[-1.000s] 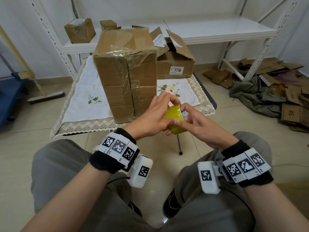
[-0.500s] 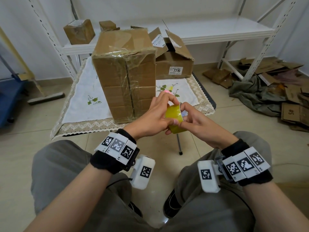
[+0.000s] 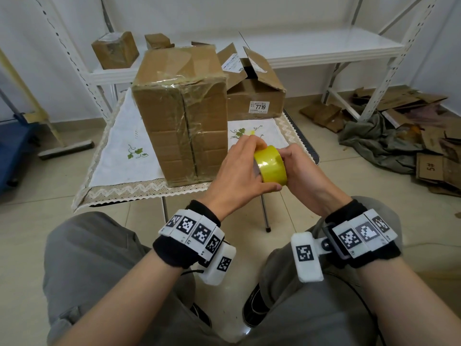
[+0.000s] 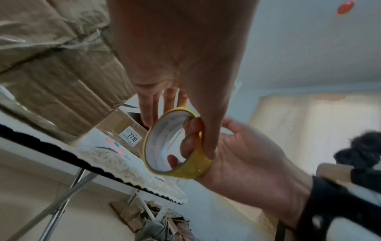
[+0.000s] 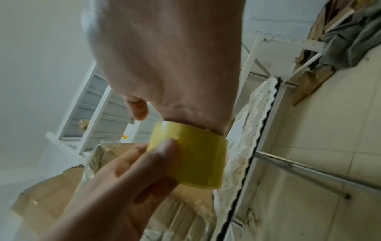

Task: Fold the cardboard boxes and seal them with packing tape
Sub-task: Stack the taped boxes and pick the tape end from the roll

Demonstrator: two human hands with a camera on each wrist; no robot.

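Both hands hold a yellow roll of tape up in the air, in front of the little table and above the person's knees. The step looks like finding the loose end of the tape, so a strip can be pulled off. To do this well, one hand should keep the roll still while a fingernail of the other hand feels slowly around the shiny outside for a tiny ridge. Then it should pick at that ridge gently, so the tape lifts in one whole piece and does not split. The left hand wraps around the left side of the roll, with its thumb pressing on the yellow outside. In the left wrist view, fingers of the right hand poke through the hole of the roll, and the rest of that hand cups the roll from the right. Both wrists are bent in toward each other. The tall taped box stands on the table just past the hands. An open box with its flaps up sits behind it, still waiting for tape.
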